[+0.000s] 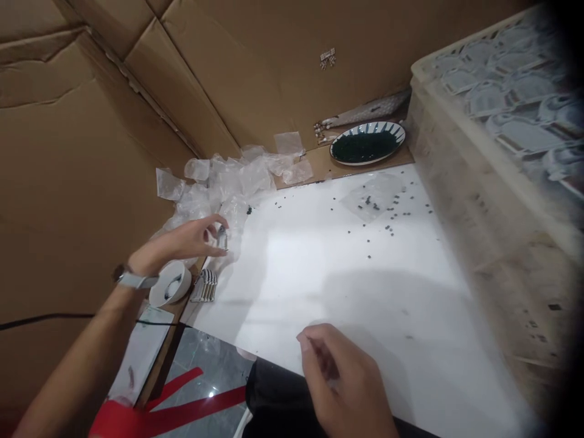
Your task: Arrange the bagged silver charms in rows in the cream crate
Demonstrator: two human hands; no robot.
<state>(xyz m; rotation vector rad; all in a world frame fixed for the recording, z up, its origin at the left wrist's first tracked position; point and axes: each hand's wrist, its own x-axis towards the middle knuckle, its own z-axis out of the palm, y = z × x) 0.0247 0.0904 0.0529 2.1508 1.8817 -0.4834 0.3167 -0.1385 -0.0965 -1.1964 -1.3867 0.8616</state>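
Head view shows the left hand [194, 239] at nine o'clock pinching a piece [222, 239] by its ends, probably to spare its face, and the right hand [353, 371] curled at five, grip unclear.

A watch [137, 280] with a pale grey strap [139, 281] rings the left wrist [144, 260] toward eight o'clock; black clothing [276, 398] shows near six.

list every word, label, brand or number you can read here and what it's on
None can be read.
Patch on the cardboard: too blurred to tell if it is print.
White sheet: faint marks, too blurred to read.
Watch: dial not legible.
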